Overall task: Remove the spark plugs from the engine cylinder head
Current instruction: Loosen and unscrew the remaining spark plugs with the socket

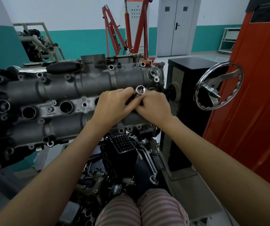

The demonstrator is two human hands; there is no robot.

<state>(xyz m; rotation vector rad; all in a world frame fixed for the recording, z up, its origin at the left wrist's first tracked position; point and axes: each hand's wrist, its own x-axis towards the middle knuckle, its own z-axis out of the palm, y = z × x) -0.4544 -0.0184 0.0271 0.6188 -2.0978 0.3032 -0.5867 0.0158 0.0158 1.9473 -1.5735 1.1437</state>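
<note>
While both hands meet over the right part of the cylinder head, a chrome socket stands between them, its open hexagonal mouth facing up toward the camera. The left hand curls its fingers round the dark lower part of the tool; the right hand pinches the same part from the other side, fingertips touching those of the left. No spark plug can be made out in the socket or elsewhere. The head is a rough, dull grey casting with two rounded ridges running left to right. Between the ridges lie round plug wells; three appear as dark openings, contents not discernible, and the hands cover the area further right. A polished handwheel with a scalloped rim stands to the right, beside an orange panel.
</note>
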